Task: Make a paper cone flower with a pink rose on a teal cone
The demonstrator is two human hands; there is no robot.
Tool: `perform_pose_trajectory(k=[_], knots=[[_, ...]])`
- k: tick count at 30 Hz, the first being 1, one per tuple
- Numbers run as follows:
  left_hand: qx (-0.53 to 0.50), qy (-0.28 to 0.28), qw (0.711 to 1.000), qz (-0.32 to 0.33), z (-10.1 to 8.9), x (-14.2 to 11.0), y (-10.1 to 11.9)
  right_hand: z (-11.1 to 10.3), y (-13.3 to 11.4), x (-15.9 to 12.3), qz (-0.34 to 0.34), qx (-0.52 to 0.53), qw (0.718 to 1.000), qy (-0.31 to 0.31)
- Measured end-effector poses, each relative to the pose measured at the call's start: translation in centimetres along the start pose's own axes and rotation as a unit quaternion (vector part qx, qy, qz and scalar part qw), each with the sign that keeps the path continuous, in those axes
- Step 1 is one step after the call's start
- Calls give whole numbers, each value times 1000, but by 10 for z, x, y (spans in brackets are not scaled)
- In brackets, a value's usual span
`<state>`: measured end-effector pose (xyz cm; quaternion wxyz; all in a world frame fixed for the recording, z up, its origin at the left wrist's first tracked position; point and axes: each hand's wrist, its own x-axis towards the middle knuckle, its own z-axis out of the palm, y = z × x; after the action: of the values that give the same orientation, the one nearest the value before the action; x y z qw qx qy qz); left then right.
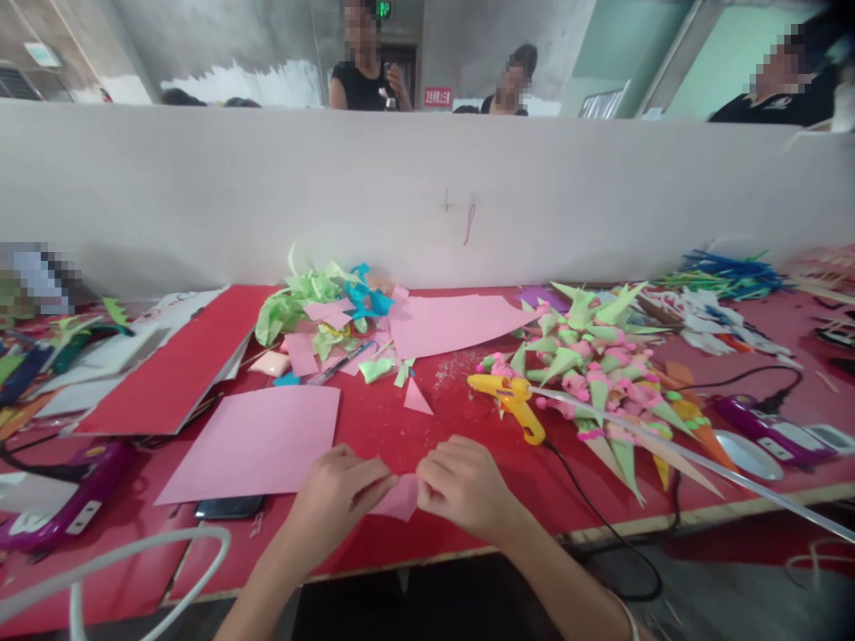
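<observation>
landmark: one yellow glue gun (513, 401), lying on the red table (460, 427), its nozzle pointing left, a clear glue stick (668, 436) jutting out to its right and a black cord (588, 499) trailing from its handle.

in hand: one small pink paper piece (402, 503), to the left of the glue gun and nearer me. my left grip (348, 485) is pinching its left side between thumb and forefinger; my right grip (460, 488) is curling its fingers inward and pinching its right side.

just left of the glue gun: one pink paper triangle (418, 399), lying flat.

farther left of it: one pink sheet (254, 441), partly covering a dark flat device (231, 507); beyond that, one red board (180, 374), lying aslant.

behind it: one large pink sheet (454, 325), with crumpled green paper (311, 285) heaping to that sheet's left.

right of it: one pile of green and pink cones (605, 356), spreading close by; farther right, one purple power strip (761, 427).
</observation>
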<state>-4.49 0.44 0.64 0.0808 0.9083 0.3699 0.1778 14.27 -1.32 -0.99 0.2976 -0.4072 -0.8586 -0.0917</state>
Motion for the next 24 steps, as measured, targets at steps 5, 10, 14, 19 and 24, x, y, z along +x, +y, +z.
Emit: perform_pose_trajectory(k=[5, 10, 14, 19, 24], knots=[[-28, -28, 999, -33, -12, -8, -10, -7, 17, -13, -1, -19, 1000, 3], [-124, 33, 973, -190, -25, -18, -24, -18, 37, -32, 160, 5, 987, 23], [-270, 103, 918, -273, -16, -10, -16, -17, 27, -27, 280, 258, 925, -17], [-448, 131, 817, -337, 19, 6, 6, 3, -2, -8, 305, 605, 735, -27], [-444, 131, 825, -324, 30, 4, 10, 9, -8, 3, 329, 639, 695, -3]])
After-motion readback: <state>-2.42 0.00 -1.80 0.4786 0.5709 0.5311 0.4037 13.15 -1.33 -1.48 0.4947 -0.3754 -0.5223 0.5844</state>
